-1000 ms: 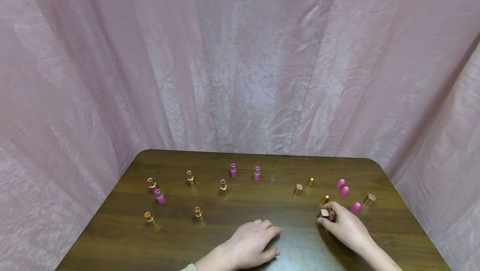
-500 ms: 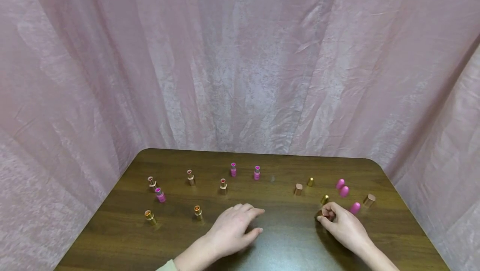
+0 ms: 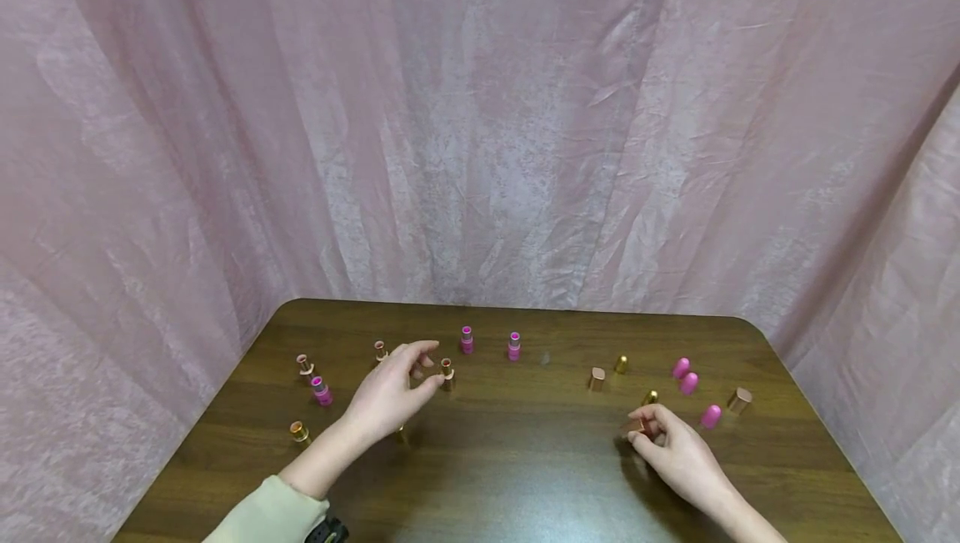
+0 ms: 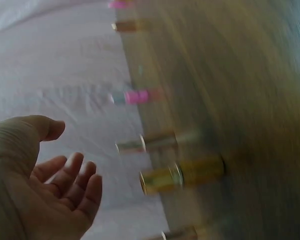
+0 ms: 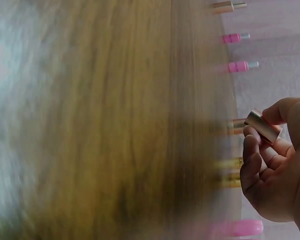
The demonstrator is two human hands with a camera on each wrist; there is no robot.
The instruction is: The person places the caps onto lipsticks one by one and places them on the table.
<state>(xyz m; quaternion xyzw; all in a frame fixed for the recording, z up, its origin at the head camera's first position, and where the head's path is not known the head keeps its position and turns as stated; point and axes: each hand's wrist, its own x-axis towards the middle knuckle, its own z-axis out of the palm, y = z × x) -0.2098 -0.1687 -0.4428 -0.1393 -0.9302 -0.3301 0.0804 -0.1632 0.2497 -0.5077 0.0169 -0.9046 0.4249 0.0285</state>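
In the head view my left hand (image 3: 393,389) is over the left half of the table, thumb and fingers parted and holding nothing. Its fingertips are close beside a rose-gold lipstick tube (image 3: 447,374) that stands without a cap. A gold lipstick tube (image 4: 182,176) stands upright near that hand, mostly covered by it from above. On the right, my right hand (image 3: 675,451) pinches a rose-gold lipstick cap (image 5: 263,126) between thumb and fingers. The cap is tilted in the right wrist view. A small gold cap (image 3: 650,398) stands just behind that hand.
Pink lipstick tubes (image 3: 513,347) stand at the back, with another pink tube (image 3: 321,391) among uncapped tubes at left. On the right are several pink caps (image 3: 689,384), a gold cap (image 3: 621,364) and rose-gold caps (image 3: 738,400). A pink curtain (image 3: 480,126) hangs behind the table.
My left hand has lifted from the table's front middle and moved left and away, toward the rose-gold tube. The right hand has shifted slightly left with the rose-gold cap, which now tilts.
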